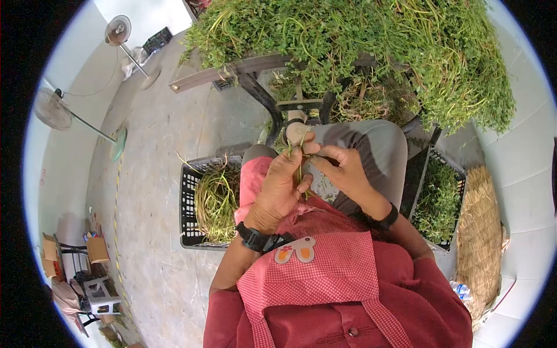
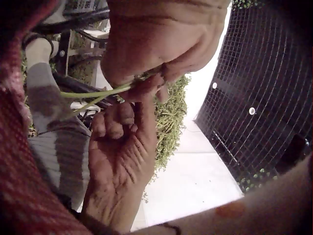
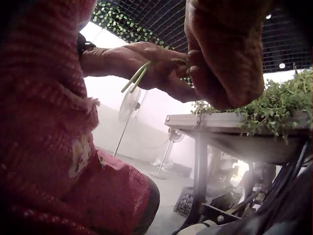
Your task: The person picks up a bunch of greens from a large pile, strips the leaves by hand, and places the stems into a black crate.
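Note:
Over the lap, my left hand point(image 1: 281, 185) grips a few thin green plant stems point(image 2: 98, 93) whose cut-looking ends stick out past the fingers. Close against it, the thumb and forefinger of my right hand point(image 1: 347, 171) pinch the leafy part of the same stems, right at the left fingertips. From the right wrist view, two pale stem ends point(image 3: 139, 77) hang below the left hand point(image 3: 146, 63), and the right hand point(image 3: 225, 58) covers the other end. The pinched part is mostly hidden between the fingers.
A large heap of leafy green plants point(image 1: 348, 40) covers the table point(image 1: 214, 74) ahead. A black crate point(image 1: 188, 211) of long stems stands at the left, another crate point(image 1: 462, 191) of greens at the right. Two fans point(image 1: 119, 30) stand farther left; a straw mat point(image 1: 480, 232) lies right.

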{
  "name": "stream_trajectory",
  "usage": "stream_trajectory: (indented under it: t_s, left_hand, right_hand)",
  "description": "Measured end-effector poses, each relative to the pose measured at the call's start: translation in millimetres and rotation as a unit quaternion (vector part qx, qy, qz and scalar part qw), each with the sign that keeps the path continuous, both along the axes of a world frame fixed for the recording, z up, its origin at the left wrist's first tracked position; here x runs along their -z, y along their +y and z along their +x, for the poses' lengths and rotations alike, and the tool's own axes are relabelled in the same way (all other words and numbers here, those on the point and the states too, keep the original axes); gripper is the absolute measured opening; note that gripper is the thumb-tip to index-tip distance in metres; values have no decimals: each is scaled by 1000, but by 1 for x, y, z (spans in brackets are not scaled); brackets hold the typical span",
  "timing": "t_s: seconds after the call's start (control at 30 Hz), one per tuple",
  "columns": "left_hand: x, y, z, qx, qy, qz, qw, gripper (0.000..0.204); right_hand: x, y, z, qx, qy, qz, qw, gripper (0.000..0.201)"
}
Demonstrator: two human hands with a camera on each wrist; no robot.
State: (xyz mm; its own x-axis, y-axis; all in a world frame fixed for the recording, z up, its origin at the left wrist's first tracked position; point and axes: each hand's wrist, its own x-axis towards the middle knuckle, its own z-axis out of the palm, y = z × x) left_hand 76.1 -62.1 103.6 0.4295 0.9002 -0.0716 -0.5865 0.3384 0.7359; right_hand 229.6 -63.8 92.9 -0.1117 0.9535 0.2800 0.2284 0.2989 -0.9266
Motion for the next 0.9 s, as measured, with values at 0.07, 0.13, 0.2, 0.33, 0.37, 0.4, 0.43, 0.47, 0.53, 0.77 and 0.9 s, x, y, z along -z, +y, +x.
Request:
stream_trajectory:
  t_s: [0.07,0.13,0.2,0.33,0.37,0.4,0.43,0.47,0.53,0.77,0.9]
  left_hand:
    - [0,0,0,-28,32,20,999,34]
    - [4,1,-3,-14,100,37,994,33]
    - [4,-2,-2,-9,136,45,990,32]
    - [19,3,-3,0,149,63,987,24]
    - [18,3,0,-1,149,64,987,24]
    - [16,1,4,-32,195,144,970,20]
    - [14,0,6,-63,240,222,943,18]
    - [11,0,4,-64,241,221,943,18]
    - [8,1,2,-28,244,229,942,18]
    - [16,4,1,-7,313,314,896,21]
    - [4,-1,-1,-4,330,251,910,19]
  right_hand:
    - [-3,0,5,49,-12,35,998,17]
    - [-9,2,11,95,-25,70,993,17]
    - [-19,6,19,110,-53,196,973,23]
    - [-40,2,15,67,-153,260,951,27]
    - [-39,2,10,56,-156,250,954,28]
    - [-38,2,7,45,-158,239,957,29]
    - [-36,3,5,44,-158,239,957,29]
    - [-34,4,3,46,-172,246,953,28]
    - [-31,4,1,49,-186,252,949,27]
    - [-23,12,-1,62,-182,254,948,23]
    - [-11,15,-1,65,-33,139,988,18]
